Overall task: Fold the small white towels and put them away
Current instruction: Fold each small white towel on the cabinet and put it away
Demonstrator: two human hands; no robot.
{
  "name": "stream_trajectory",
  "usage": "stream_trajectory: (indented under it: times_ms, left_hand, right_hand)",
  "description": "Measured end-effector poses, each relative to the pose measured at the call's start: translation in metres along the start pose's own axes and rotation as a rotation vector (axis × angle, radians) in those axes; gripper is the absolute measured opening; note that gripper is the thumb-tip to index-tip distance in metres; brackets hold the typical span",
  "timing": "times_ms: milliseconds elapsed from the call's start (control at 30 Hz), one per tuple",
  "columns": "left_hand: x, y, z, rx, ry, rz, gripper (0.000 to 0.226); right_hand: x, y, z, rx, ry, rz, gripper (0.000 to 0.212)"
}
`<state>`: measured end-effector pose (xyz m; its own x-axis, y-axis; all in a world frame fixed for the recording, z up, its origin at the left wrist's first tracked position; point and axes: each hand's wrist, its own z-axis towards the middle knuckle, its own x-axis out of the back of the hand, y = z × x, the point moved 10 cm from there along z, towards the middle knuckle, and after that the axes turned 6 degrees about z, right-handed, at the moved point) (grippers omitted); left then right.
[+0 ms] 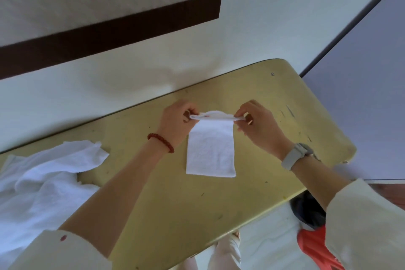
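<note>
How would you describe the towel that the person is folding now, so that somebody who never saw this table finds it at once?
Look at the yellowish table against the white wall. Near its middle a small white towel hangs flat, pinched at its top corners by the left hand and the right hand. Unlike the crumpled pile of towels at the table's left end, it is smooth, rectangular and held up.

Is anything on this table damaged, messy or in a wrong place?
Yes, two small things. The table top has dark scratches and marks, mostly near its right end. The unfolded towels lie in a crumpled heap at the left. The held towel looks neat.
</note>
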<state>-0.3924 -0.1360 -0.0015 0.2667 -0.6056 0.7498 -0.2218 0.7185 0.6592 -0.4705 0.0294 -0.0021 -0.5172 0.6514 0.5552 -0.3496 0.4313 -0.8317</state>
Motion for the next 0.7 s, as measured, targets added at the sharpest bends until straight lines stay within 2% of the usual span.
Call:
stream_trajectory:
  times_ms: [133, 233, 367, 567, 700]
  left_hand:
    - [-0.028, -0.015, -0.044, -0.105, -0.118, 0.108, 0.014]
    - [-0.039, -0.021, -0.07, -0.233, -0.118, 0.215, 0.009]
    - [-0.049, -0.022, -0.093, -0.354, -0.109, 0.272, 0.01]
    - [-0.059, -0.03, -0.11, -0.403, -0.099, 0.273, 0.019]
    - [-0.059, -0.028, -0.112, -0.456, -0.067, 0.296, 0.024]
  right_hand:
    - [-0.027, 0.005, -0.045, 0.183, -0.048, -0.166, 0.013]
    - [-0.053, 0.01, -0.071, 0.274, -0.109, -0.297, 0.013]
    - [-0.073, 0.022, -0.091, 0.299, -0.164, -0.37, 0.009]
    - [-0.077, 0.025, -0.103, 0.319, -0.149, -0.393, 0.004]
    - [-0.076, 0.027, -0.106, 0.316, -0.131, -0.381, 0.009]
